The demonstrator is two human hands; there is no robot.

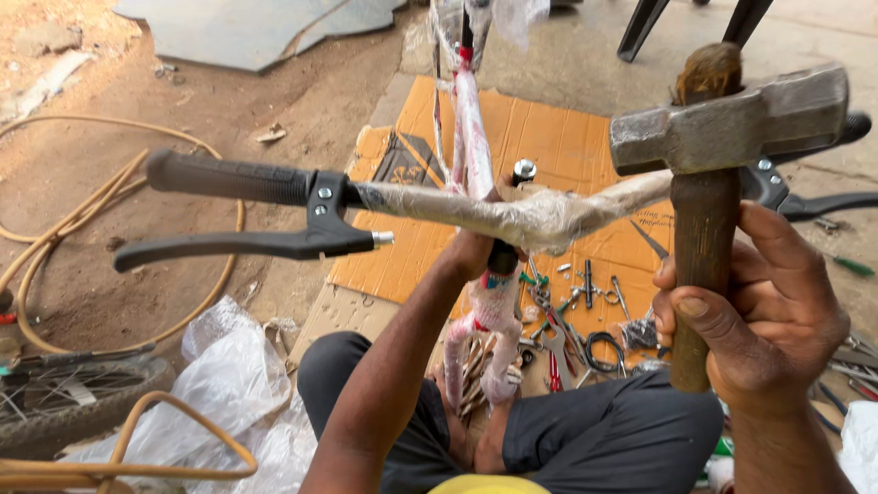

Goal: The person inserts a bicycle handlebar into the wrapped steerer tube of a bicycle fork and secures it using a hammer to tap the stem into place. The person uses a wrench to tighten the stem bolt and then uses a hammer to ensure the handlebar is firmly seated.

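My right hand (754, 311) grips the wooden handle of a steel-headed hammer (732, 119), held upright just right of centre. My left hand (477, 247) reaches up and holds the bicycle stem under a plastic-wrapped handlebar (512, 210). The bar carries a black grip (229, 177) and a black brake lever (238, 245) on its left end; another brake lever (814, 199) shows behind the hammer. A wrapped frame tube (471, 110) runs up from the stem, and wrapped fork legs (489, 334) hang over my lap.
Orange cardboard (558, 137) lies on the ground with several small tools (585, 302), spanners and pliers on it. A tan hose (110, 192) loops over the dirt at left. A bicycle tyre (64, 402) and crumpled clear plastic (233, 384) lie at lower left.
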